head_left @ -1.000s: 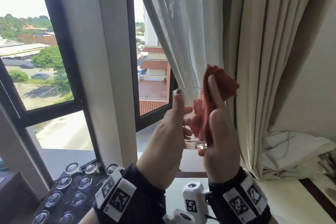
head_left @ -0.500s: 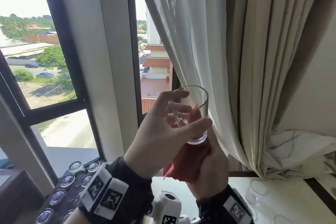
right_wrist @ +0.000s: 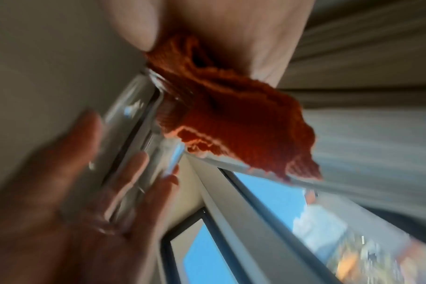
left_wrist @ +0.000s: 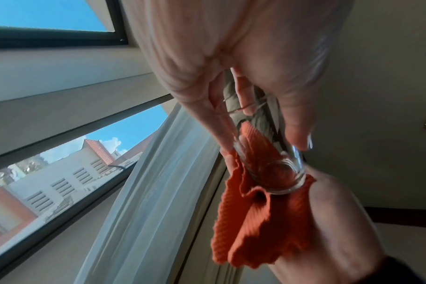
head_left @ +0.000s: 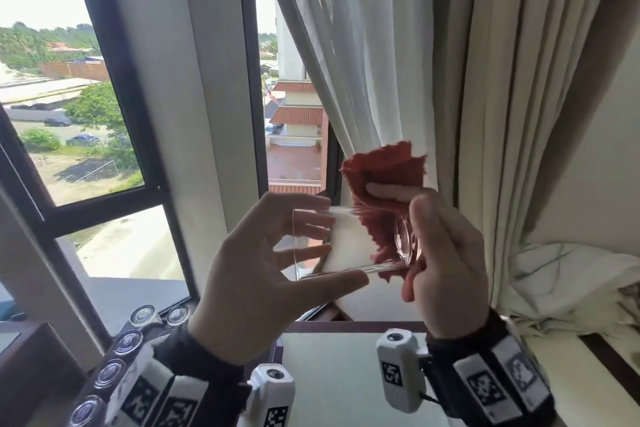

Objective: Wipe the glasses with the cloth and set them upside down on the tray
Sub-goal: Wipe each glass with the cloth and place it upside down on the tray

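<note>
A clear drinking glass [head_left: 349, 243] lies on its side in the air before the window, mouth to the left, thick base to the right. My left hand [head_left: 277, 274] holds it by the mouth end, thumb below and fingers above. My right hand [head_left: 446, 253] grips a red cloth [head_left: 384, 170] and presses it against the glass base [left_wrist: 283, 179]. The cloth [left_wrist: 246, 226] bunches around the base, with a loose corner sticking up. In the blurred right wrist view the glass [right_wrist: 131, 123] and cloth [right_wrist: 234, 119] show with my left hand [right_wrist: 68, 201] beneath.
A dark tray [head_left: 104, 388] with several upside-down glasses [head_left: 128, 341] sits at lower left by the window. A white table surface [head_left: 332, 381] lies below my hands. Curtains [head_left: 433, 62] hang right behind the glass, and crumpled white fabric [head_left: 571, 281] lies at right.
The glass has tipped from upright to lying on its side. The cloth moved from under the glass to its base end, with my right hand now at the right of the glass.
</note>
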`<state>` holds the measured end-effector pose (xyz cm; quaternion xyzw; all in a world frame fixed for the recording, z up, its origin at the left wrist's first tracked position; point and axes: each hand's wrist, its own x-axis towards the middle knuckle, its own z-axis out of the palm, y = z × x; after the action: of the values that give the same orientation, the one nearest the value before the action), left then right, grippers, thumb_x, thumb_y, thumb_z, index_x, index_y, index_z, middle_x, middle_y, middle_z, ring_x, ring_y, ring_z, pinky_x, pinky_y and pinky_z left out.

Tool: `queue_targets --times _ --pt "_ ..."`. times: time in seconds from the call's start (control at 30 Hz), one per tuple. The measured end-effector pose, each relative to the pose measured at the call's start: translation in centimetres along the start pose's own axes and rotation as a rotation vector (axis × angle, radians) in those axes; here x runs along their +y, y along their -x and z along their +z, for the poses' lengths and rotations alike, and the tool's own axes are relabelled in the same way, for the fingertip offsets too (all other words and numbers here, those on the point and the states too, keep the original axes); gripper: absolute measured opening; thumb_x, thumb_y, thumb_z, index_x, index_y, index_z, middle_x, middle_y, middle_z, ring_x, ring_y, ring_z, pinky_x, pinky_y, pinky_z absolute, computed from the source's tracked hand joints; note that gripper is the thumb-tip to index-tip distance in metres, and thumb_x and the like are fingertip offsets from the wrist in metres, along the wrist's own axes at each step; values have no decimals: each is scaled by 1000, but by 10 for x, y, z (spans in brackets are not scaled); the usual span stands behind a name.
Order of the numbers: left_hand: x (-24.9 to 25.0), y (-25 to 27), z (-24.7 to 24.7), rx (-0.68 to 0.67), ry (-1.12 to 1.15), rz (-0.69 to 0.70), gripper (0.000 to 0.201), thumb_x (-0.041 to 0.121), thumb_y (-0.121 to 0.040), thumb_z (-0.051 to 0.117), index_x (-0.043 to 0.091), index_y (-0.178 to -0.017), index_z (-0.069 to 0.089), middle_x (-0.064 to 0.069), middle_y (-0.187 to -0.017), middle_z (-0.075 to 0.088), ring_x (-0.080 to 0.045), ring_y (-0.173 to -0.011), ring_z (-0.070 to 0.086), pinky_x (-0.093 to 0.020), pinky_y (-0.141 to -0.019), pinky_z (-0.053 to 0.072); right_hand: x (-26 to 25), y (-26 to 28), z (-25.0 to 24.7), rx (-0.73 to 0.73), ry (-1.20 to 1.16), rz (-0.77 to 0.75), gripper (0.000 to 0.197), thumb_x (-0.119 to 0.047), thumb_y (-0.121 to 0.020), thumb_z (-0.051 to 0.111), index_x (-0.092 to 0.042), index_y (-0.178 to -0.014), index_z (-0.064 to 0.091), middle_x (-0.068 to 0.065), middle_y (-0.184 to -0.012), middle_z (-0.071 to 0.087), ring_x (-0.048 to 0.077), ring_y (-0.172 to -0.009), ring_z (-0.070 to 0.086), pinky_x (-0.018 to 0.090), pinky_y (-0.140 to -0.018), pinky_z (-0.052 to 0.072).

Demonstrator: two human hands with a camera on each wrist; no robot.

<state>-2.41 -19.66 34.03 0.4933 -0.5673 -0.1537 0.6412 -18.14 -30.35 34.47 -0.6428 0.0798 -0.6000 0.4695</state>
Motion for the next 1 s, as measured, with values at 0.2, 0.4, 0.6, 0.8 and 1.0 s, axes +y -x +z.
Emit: queue_targets --times 0.2,0.4,0.6,0.8,1.0 --pt "-18 0 18 165 67 -28 66 24 -55 99 32 -113 69 6 -105 79 -17 -103 76 -24 -82 62 18 14 4 94 -229 443 46 -46 -106 37 -15 -118 69 22 -106 72 40 -84 68 53 -77 59" --pt "-18 -6 21 119 19 -59 64 28 -57 98 31 -114 68 17 -101 78 -7 -95 76 -13 -72 58 34 28 7 8 458 -261 45 -27 -109 30 -18 -151 41 -5 -159 39 22 -141 45 53 -111 43" --pt "-14 -2 18 -14 107 -12 67 19 -54 101 30 -113 71 -4 -109 78 -28 -104 75 -34 -83 65 -5 -8 -23 -46 246 -82 44 -39 -105 43 -8 -100 74 4 -94 78 25 -83 75 41 -72 61" --pt "-23 -2 27 79 142 -45 67 29 -58 104 31 -115 70 -6 -108 78 -28 -102 76 -34 -84 64 3 13 -16 51 -315 433 52 -50 -102 36 -14 -123 67 25 -113 69 43 -91 66 55 -85 53" --pt "-21 -7 33 128 57 -71 68 33 -56 98 29 -117 68 10 -103 80 -13 -95 78 -19 -76 61 22 23 -2 -63 419 -169 53 -49 -106 28 -29 -155 34 -5 -161 36 29 -134 47 49 -112 39"
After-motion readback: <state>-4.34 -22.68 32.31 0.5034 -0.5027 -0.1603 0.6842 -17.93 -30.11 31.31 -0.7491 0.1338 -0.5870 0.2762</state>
